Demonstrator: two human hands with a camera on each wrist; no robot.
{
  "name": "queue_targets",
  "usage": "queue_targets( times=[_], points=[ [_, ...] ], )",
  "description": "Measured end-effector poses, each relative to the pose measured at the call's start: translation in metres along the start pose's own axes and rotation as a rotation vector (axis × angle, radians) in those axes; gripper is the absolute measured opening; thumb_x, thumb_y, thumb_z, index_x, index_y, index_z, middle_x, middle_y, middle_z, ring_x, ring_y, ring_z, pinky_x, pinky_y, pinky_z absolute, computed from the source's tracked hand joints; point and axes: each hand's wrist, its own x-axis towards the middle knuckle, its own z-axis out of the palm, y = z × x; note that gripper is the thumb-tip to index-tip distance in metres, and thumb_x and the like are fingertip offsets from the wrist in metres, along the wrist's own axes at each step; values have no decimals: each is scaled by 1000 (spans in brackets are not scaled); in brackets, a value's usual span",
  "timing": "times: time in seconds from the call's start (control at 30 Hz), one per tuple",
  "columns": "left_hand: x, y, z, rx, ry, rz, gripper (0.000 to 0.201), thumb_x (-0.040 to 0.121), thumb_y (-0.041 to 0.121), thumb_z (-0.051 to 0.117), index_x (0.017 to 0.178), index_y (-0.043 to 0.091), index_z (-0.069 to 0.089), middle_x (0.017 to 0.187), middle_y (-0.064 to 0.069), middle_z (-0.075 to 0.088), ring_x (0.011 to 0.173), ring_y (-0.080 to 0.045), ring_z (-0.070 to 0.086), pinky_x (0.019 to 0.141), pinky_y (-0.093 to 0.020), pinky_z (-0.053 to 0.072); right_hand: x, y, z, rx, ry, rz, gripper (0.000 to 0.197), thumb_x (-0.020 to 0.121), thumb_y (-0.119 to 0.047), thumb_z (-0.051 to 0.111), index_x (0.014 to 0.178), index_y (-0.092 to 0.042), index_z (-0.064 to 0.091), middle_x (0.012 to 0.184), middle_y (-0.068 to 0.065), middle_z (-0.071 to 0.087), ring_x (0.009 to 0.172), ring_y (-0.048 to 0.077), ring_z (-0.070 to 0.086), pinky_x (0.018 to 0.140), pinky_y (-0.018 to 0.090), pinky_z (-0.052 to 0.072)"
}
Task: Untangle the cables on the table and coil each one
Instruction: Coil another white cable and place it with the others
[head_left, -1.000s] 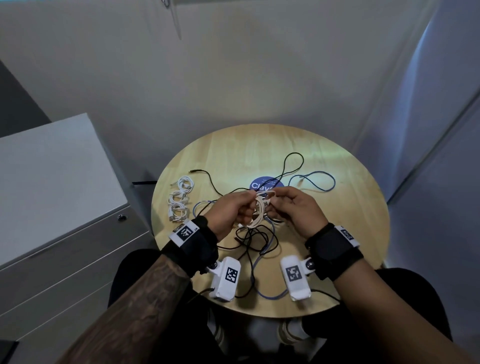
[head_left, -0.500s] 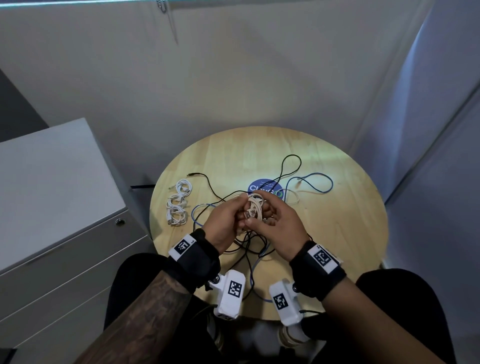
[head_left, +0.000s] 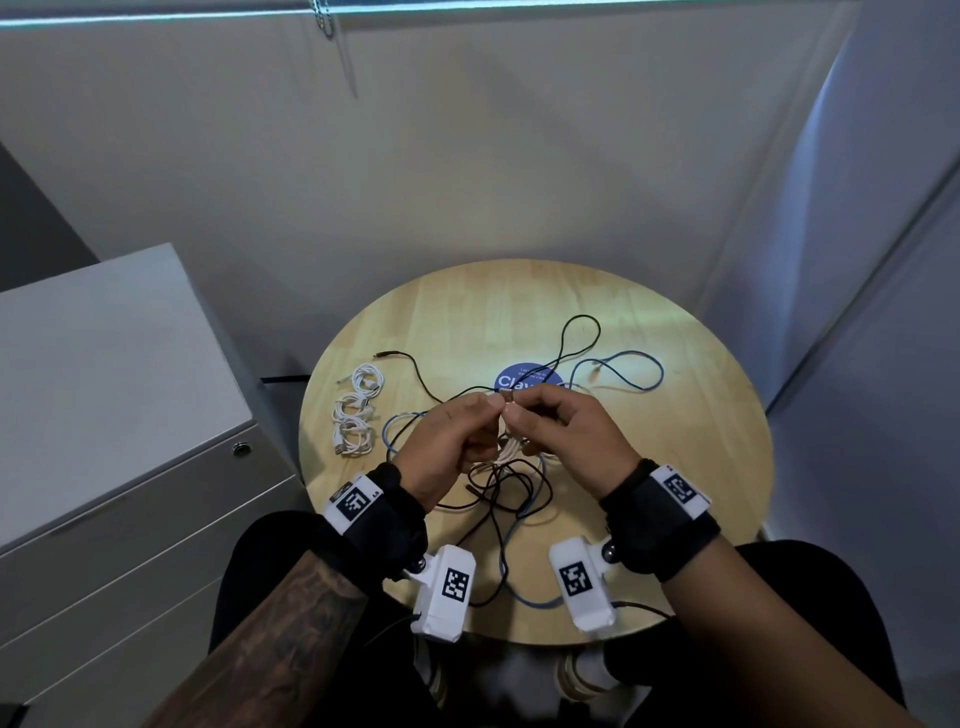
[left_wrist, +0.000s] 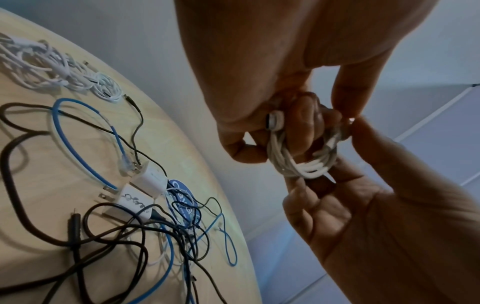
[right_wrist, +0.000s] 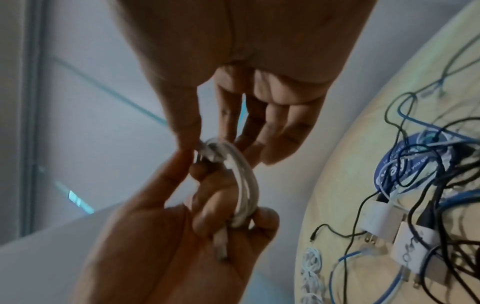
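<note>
We hold a white cable coil (left_wrist: 301, 162) above the table (head_left: 675, 467), our left hand (head_left: 447, 441) curled round its loops and our right hand (head_left: 566, 441) pinching its end between thumb and fingertips. Beneath our hands lies a tangle of black and blue cables (head_left: 511, 483) with two white chargers (left_wrist: 145, 189). Three coiled white cables (head_left: 356, 415) rest at the left edge.

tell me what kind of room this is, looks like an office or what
Probably a small office or meeting nook: a grey filing cabinet with a lock, a small round wooden table, and plain partition walls close around it.
</note>
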Motion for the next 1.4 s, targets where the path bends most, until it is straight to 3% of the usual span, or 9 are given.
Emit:
queue_targets(
  times=[0.13,0.27,0.37,0.57,0.8,0.93,1.07,1.2,1.4],
  points=[
    [-2,4,-7,114,-129,13,37,85,40,62,81,5,50,60,5,31,54,-12,23,56,-32,13,1,-14,-9,-9,-163,95,14,97,-20,57,96,-7,64,87,5,67,75,11,65,64,25,54],
    [-5,9,-11,216,-209,-6,17,83,31,64,74,18,57,57,7,44,50,-9,31,52,-27,18,5,-16,-16,15,-230,149,12,96,-15,58,94,-4,65,87,11,67,75,15,66,68,28,58],
    [-4,12,-9,329,-165,10,18,82,26,62,83,10,53,58,8,49,49,-5,38,48,-16,30,7,-15,-14,-66,-155,82,11,95,-9,60,94,-1,67,80,8,68,68,11,66,66,26,58],
    [0,13,-6,332,-128,24,18,100,5,49,82,11,48,52,11,51,48,-2,41,48,-13,32,11,-11,-13,-99,-76,17,10,93,-6,63,95,2,68,82,9,69,66,11,67,62,22,55],
    [-1,7,1,264,-11,122,26,103,12,44,77,9,51,52,12,43,48,-6,35,49,-18,30,10,-11,-10,14,-49,15,11,95,-8,60,95,-7,70,76,0,70,64,10,67,60,21,56],
    [0,3,3,210,67,163,41,103,16,46,66,23,63,56,9,44,49,-8,35,50,-19,30,11,-11,-10,19,-77,14,12,95,-7,60,102,-7,70,84,5,71,69,10,68,63,25,58],
    [0,3,8,210,122,141,42,102,19,48,66,24,69,60,1,44,49,-9,33,50,-21,28,13,-10,-12,-11,-114,8,13,93,-6,62,104,-7,69,89,6,70,75,10,67,68,29,60],
    [-2,9,10,189,-9,63,24,102,15,46,80,7,51,55,10,44,46,-4,33,48,-16,27,15,-7,-14,32,-109,37,6,93,-3,61,97,-5,65,82,5,65,66,10,64,60,25,56],
    [-3,19,6,285,-163,17,11,99,3,48,89,6,45,52,11,53,44,-2,40,46,-13,32,16,-6,-18,109,-141,75,6,93,-3,59,90,-8,59,79,2,64,64,11,62,59,23,54]
  ],
)
